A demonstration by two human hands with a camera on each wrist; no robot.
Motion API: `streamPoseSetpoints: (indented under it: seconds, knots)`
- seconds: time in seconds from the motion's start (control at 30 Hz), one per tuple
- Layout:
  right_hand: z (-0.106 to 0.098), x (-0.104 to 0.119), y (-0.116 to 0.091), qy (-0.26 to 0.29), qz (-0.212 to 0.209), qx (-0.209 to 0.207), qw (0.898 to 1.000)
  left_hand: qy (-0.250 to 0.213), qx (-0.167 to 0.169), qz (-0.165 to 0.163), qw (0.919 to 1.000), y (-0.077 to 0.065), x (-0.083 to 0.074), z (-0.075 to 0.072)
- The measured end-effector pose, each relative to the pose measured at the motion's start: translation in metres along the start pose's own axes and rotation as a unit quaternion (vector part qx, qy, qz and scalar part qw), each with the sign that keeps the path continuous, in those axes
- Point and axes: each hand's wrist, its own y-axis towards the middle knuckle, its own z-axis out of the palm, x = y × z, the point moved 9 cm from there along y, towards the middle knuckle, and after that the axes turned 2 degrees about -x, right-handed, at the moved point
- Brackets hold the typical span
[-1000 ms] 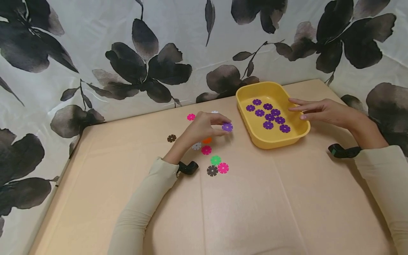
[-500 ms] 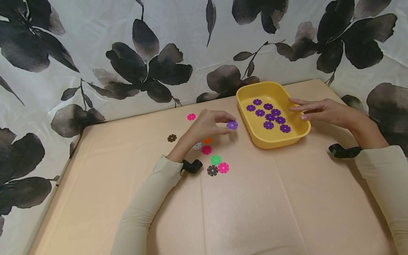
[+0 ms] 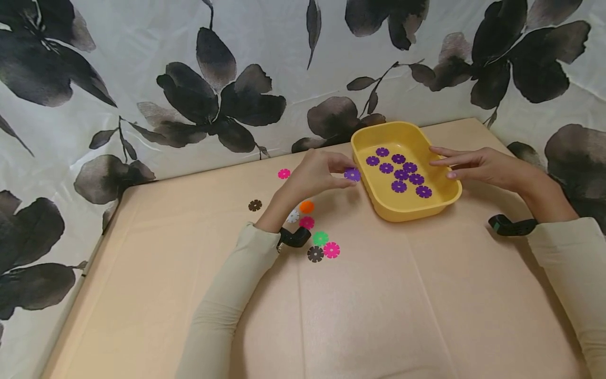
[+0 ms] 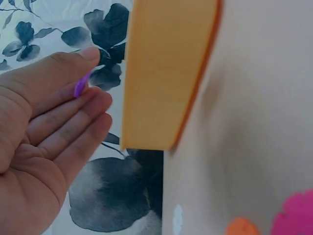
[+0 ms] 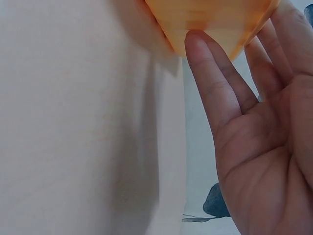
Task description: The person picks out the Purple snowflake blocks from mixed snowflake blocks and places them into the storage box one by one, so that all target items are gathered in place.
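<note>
A purple notched plastic disc (image 3: 352,175) is pinched between the thumb and fingertips of my left hand (image 3: 312,176), just left of the yellow tray (image 3: 402,213). In the left wrist view the disc (image 4: 81,85) shows edge-on, beside the tray's outer wall (image 4: 161,78). Several purple discs (image 3: 399,187) lie flat inside the tray. My right hand (image 3: 487,166) holds the tray's right rim, its fingers reaching over the edge. The right wrist view shows the thumb (image 5: 203,63) against the tray's outside wall.
Loose discs lie left of the tray: pink (image 3: 284,173), brown (image 3: 255,205), orange (image 3: 306,207), white (image 3: 293,216), green (image 3: 320,238), dark grey (image 3: 315,253) and more pink. A floral cloth (image 3: 265,42) hangs behind the beige table (image 3: 369,305).
My left hand has moved right and slightly away from me with the purple disc, up to the tray's left side. The orange disc is now uncovered. The right hand and tray stay put.
</note>
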Motion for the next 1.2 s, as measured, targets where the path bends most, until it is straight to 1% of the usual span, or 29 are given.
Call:
streamPoseSetpoints:
  seconds: [0.2,0.43,0.6,0.67,0.87,0.97,1.2]
  knots:
    - [-0.001,-0.001,-0.001,-0.007,-0.003,-0.007,1.0,0.012,0.004,-0.008,0.9999,0.007,-0.008,-0.002]
    - [-0.002,0.0,-0.001,-0.01,-0.008,-0.008,1.0,-0.025,0.016,-0.014,0.9995,0.012,-0.011,0.001]
    - [-0.002,0.0,-0.001,-0.012,-0.009,-0.006,1.0,-0.037,0.028,-0.011,0.9989,0.016,-0.014,0.003]
    - [-0.002,-0.001,-0.001,-0.013,-0.008,-0.006,1.0,-0.042,0.038,-0.016,0.9983,0.019,-0.014,0.005]
    - [-0.001,0.0,-0.001,-0.011,-0.011,-0.006,1.0,-0.036,0.055,-0.053,0.9964,0.028,-0.014,0.011]
    - [-0.001,0.001,-0.001,-0.012,-0.012,-0.008,1.0,-0.027,0.058,-0.063,0.9959,0.032,-0.015,0.012]
    - [0.0,0.001,-0.001,-0.01,-0.014,-0.003,1.0,-0.015,0.066,-0.059,0.9959,0.039,-0.016,0.016]
